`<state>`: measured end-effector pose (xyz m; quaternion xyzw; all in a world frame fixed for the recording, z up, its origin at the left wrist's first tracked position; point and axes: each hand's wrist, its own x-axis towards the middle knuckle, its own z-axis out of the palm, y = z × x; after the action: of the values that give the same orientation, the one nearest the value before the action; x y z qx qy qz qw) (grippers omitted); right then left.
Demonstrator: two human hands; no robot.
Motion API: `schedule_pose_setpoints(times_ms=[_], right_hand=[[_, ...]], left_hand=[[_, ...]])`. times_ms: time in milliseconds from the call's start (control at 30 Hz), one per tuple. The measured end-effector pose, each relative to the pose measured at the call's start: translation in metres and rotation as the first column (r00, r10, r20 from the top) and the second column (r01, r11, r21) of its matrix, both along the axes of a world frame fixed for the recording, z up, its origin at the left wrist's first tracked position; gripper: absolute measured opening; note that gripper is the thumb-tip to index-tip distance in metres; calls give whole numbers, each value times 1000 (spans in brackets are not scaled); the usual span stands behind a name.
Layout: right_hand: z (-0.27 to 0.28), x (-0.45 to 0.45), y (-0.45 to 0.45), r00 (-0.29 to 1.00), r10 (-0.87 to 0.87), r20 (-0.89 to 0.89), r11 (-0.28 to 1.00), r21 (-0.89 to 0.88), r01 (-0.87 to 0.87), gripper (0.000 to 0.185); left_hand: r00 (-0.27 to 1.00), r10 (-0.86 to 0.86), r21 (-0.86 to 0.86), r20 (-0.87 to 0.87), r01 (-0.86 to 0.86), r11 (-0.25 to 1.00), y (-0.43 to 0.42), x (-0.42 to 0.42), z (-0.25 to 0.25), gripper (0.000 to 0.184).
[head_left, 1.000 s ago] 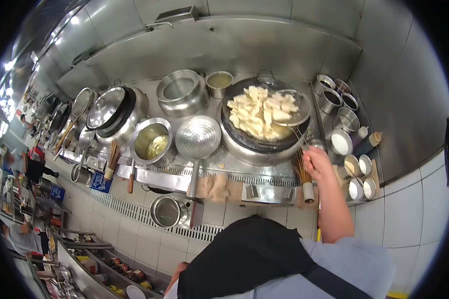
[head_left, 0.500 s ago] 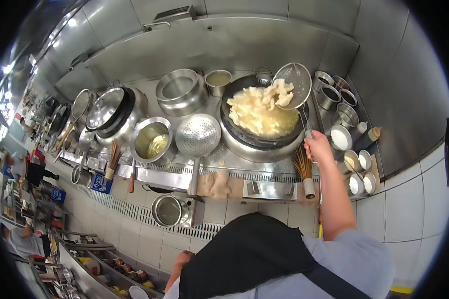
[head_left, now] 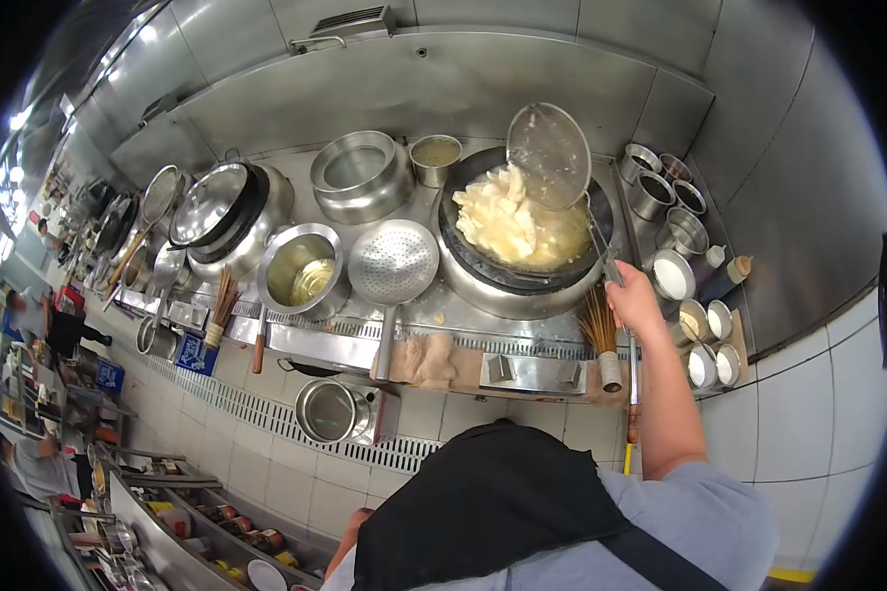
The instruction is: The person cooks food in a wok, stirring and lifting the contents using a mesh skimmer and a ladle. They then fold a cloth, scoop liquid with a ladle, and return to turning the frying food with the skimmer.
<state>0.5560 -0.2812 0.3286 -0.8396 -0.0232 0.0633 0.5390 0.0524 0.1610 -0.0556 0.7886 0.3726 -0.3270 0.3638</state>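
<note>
My right hand (head_left: 633, 297) is closed round the handle of a wire mesh strainer (head_left: 550, 156), which is tilted up on its side over the wok (head_left: 601, 212). Pale pieces of food (head_left: 498, 217) lie in cloudy liquid in the wok, some right beside the strainer's lower rim. A bamboo brush (head_left: 599, 340) stands just below my right hand at the stove's front edge. At my left side, my left hand (head_left: 362, 517) is mostly hidden behind the black apron, and its fingers cannot be made out.
Left of the wok are a perforated ladle (head_left: 393, 263), a deep pot (head_left: 303, 271) and a large steel pot (head_left: 361, 177). Seasoning containers (head_left: 673, 276) and bottles line the right side. A pot (head_left: 327, 411) sits low near the floor drain. Other people are far left.
The strainer has risen from the wok, turned onto its side and swung left over it. Food that was in it half a second ago is now in the wok.
</note>
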Motion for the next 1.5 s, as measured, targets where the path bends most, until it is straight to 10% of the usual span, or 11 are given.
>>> schedule_pose_setpoints(times_ms=[467, 533, 800, 967, 1233, 1467, 1500], right_hand=[[-11, 106, -91, 977, -18, 213, 843, -522, 129, 31], [-22, 119, -93, 986, 130, -107, 923, -350, -160, 15], [-61, 135, -94, 808, 348, -476, 931, 279, -236, 8], [-69, 98, -52, 853, 299, -428, 830, 558, -11, 6], [-71, 67, -44, 906, 216, -365, 654, 743, 144, 8], [-17, 51, -36, 963, 55, -264, 867, 491, 85, 5], [-19, 59, -40, 972, 43, -230, 851, 518, 85, 6]], left_hand=[[996, 77, 25, 33, -78, 997, -11, 14, 18, 36], [995, 98, 37, 32, -99, 994, -11, 10, 24, 36], [846, 521, -124, 110, -509, 852, -63, 44, 137, 36], [990, 137, 23, 33, -138, 990, -54, -1, 53, 36], [997, 44, 37, 57, -46, 998, -49, 13, 34, 36], [949, -186, 165, 254, 147, 975, -39, 45, 72, 36], [981, 144, 44, 133, -151, 987, -59, 61, 104, 33]])
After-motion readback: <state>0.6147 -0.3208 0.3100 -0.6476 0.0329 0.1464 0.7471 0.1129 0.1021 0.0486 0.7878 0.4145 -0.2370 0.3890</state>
